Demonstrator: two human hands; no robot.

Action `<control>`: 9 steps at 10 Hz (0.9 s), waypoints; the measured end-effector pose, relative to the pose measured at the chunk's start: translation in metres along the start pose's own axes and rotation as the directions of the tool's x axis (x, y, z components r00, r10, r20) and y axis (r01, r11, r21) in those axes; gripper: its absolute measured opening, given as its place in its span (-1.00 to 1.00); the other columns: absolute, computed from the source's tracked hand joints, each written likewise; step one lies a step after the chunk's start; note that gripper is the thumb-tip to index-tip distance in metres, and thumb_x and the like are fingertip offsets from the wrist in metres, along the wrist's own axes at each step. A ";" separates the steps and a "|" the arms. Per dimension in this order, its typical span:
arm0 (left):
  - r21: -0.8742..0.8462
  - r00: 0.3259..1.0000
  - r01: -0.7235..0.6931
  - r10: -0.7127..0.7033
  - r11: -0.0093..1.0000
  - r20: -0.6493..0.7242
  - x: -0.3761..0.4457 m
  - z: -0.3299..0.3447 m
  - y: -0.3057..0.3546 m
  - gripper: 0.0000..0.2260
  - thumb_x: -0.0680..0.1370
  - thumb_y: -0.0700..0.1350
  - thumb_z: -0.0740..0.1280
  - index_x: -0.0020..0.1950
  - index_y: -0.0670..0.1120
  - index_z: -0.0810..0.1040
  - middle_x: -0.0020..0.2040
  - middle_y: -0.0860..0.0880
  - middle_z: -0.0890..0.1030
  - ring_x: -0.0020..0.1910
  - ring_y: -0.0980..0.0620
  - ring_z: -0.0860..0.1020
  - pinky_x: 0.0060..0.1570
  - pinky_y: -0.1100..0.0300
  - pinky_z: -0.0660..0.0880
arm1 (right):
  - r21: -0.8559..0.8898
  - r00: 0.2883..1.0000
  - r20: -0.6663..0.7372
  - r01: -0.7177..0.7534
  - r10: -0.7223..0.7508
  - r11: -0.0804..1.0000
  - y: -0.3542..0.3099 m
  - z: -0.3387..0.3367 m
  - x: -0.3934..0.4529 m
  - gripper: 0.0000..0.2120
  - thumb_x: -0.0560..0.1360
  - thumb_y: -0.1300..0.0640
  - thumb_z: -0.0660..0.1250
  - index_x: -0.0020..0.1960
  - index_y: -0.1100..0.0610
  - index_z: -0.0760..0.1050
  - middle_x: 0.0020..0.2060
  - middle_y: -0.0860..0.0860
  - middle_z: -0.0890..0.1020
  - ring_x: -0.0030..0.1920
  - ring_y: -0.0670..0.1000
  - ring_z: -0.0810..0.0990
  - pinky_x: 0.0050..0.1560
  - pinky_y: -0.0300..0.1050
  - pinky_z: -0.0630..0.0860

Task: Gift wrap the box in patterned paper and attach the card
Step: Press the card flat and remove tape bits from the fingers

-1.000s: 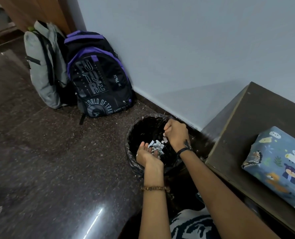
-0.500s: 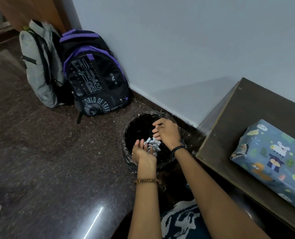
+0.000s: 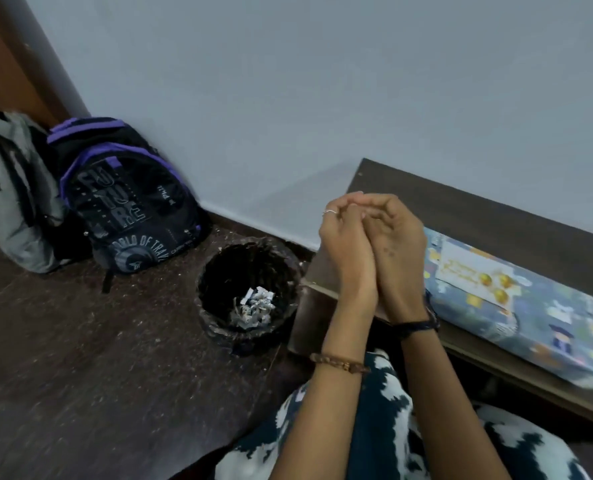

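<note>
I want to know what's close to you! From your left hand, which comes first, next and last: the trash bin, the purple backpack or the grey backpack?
Measured from the left hand in the head view:
1. Trash bin, on the floor just to its left and lower.
2. Purple backpack, farther left against the wall.
3. Grey backpack, at the far left edge, beyond the purple one.

The wrapped box (image 3: 516, 306) is covered in blue paper printed with cartoon animals. A black backpack (image 3: 129, 209) is trimmed in purple; another backpack (image 3: 8, 192) is grey.
</note>
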State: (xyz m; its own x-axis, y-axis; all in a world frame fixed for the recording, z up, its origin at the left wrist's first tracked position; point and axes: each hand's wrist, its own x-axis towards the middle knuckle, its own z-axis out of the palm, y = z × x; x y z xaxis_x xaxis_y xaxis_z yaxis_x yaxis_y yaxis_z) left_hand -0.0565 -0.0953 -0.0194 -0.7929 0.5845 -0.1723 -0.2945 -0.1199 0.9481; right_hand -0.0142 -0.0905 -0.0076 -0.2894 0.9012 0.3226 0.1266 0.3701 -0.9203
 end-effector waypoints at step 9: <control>0.555 0.873 -0.488 0.394 0.674 0.288 -0.001 0.087 0.017 -0.35 0.47 -0.02 0.39 0.45 -0.16 0.19 0.32 -0.17 0.38 0.27 -0.14 0.40 0.25 0.03 0.35 | 0.016 0.699 -0.675 -0.307 0.236 0.952 0.052 -0.226 0.011 -0.44 0.49 -0.02 0.36 0.38 0.11 0.22 0.13 0.06 0.57 -0.07 -0.33 0.48 -0.12 -0.46 0.34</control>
State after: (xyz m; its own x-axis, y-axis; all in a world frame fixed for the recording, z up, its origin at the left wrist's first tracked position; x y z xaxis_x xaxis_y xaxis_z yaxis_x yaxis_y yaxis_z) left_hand -0.0147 -0.0279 0.0205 -0.6541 0.6943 0.3003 0.4845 0.0796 0.8712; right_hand 0.2038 -0.0101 -0.0019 0.4675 0.8699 0.1573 0.1943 0.0724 -0.9783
